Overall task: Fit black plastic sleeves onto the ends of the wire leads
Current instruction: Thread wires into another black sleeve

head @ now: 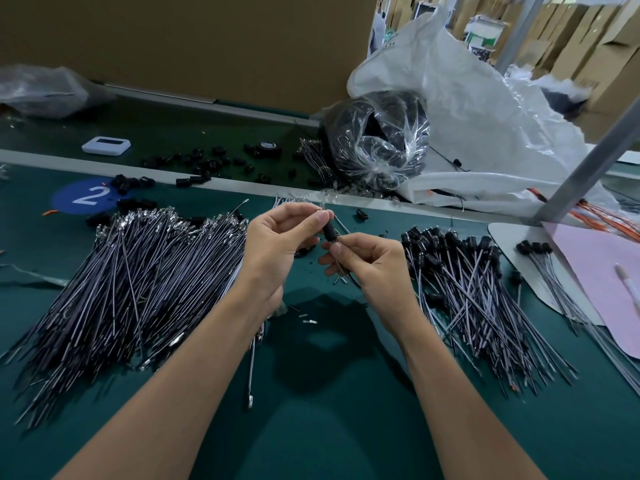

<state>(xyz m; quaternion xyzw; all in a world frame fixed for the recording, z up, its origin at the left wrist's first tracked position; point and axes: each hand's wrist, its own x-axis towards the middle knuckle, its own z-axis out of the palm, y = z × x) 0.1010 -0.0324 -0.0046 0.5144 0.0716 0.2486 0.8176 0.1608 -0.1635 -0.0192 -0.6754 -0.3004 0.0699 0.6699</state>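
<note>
Table: sleeve, lead half-hidden by fingers

One number legible
I read a white "2" on a blue disc (ten o'clock) on the green table.

Factory line: wire piles, stacked cartons
</note>
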